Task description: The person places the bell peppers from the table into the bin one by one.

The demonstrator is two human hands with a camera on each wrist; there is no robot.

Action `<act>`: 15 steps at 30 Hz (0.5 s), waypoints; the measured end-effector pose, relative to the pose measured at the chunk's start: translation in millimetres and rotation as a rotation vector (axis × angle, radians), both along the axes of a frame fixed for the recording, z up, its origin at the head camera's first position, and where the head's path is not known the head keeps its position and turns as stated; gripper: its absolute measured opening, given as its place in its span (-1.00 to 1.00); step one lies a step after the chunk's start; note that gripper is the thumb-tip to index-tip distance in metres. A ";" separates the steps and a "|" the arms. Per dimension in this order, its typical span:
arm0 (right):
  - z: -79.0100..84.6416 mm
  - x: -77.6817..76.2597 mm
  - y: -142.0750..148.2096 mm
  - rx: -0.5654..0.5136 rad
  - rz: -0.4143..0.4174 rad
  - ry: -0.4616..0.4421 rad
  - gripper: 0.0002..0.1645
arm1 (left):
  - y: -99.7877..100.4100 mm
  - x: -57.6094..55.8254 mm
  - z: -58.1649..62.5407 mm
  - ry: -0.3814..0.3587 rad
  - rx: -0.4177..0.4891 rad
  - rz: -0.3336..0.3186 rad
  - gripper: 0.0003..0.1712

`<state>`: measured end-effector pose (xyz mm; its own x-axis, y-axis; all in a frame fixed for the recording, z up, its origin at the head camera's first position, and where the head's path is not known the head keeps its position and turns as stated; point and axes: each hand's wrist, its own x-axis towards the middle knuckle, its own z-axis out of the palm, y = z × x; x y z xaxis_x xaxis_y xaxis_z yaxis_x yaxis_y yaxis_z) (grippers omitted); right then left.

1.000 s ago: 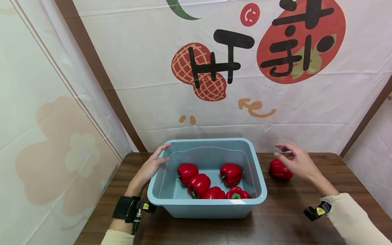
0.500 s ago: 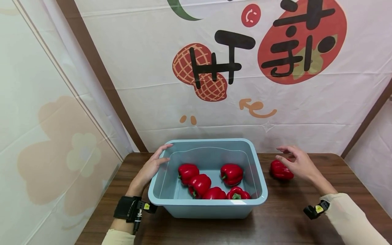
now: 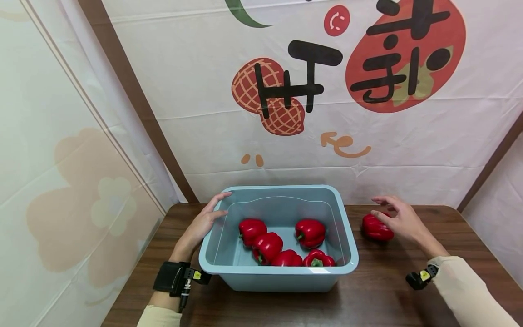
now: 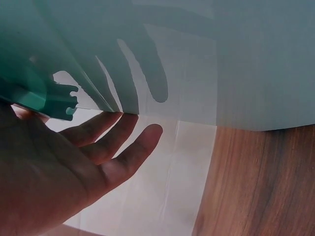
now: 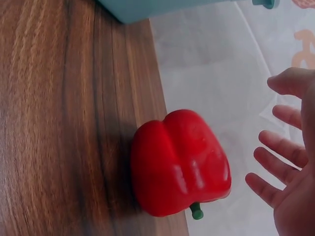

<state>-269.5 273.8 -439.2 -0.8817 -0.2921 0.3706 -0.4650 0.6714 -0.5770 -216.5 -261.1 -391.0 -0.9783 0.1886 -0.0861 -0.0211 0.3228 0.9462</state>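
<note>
A light blue plastic bin (image 3: 278, 282) stands on the table with several red bell peppers (image 3: 267, 247) inside. My left hand (image 3: 201, 225) is at the bin's left side, its fingers extended along the rim. From the left wrist view, the fingers (image 4: 130, 150) look nearly straight beside the bluish wall; whether every fingertip touches it I cannot tell. One more red bell pepper (image 5: 179, 164) lies on the table right of the bin, its green stem showing. Over it hovers my right hand (image 3: 402, 220), fingers apart and gently bent. The right wrist view shows a gap between that hand (image 5: 295, 162) and the pepper.
The brown wooden table (image 3: 380, 290) ends at the back against a white printed cloth (image 3: 204, 136). Another cloth wall (image 3: 61, 172) rises on the left. The bin's near wall and rim partly hide the front peppers.
Everything sits slightly farther right in the head view, as though the camera turned a little. Both hands and all the peppers keep nearly the same places relative to the bin.
</note>
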 end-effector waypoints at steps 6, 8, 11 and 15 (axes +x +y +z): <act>-5.4 -4.2 2.9 0.012 -0.006 -0.012 -0.54 | -0.3 -0.5 -0.4 0.001 -0.002 0.002 -0.41; -7.2 -5.3 3.9 0.015 -0.005 -0.025 -0.53 | -0.3 -0.6 -0.6 0.000 0.000 0.001 -0.41; -9.5 -7.2 5.1 0.017 -0.002 -0.056 -0.51 | 0.0 -0.8 -0.8 -0.001 0.004 0.001 -0.41; -13.2 -9.7 8.0 0.016 -0.001 -0.108 -0.45 | -0.1 -0.4 -0.4 0.000 -0.002 0.002 -0.41</act>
<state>-279.1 281.9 -452.4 -0.9165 -0.2967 0.2684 -0.4001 0.6814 -0.6129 -216.9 -261.2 -391.4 -0.9785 0.1869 -0.0867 -0.0217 0.3251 0.9454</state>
